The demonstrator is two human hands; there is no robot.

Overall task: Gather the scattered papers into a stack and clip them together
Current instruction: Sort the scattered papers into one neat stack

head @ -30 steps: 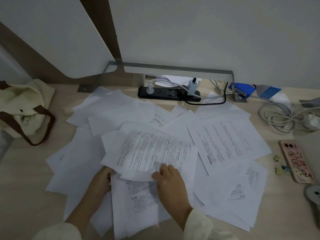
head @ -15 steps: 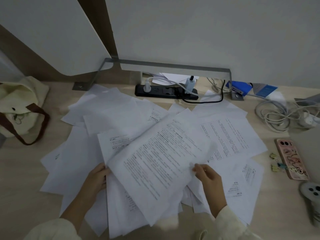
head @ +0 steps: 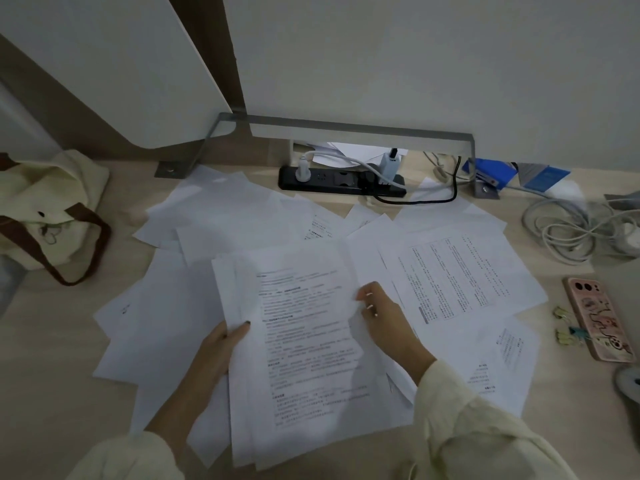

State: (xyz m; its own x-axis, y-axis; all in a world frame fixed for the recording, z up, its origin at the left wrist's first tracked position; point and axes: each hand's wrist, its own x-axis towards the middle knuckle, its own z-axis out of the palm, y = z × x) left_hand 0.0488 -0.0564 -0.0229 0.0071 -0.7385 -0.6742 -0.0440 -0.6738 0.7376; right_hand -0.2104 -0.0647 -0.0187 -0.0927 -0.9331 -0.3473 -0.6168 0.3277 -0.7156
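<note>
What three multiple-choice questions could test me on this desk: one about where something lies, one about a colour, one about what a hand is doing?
1. Where does the phone lie relative to the scattered papers? A left of them; B right of them; C on top of them.
2. What colour is the power strip? A white; B black; C red.
3. What is the left hand doing? A hanging idle; B pressing the phone; C gripping the gathered stack.
1 B: its pink case lies beyond the sheets' right edge.
2 B: its casing is plainly black.
3 C: its thumb lies over the stack's left edge.
</note>
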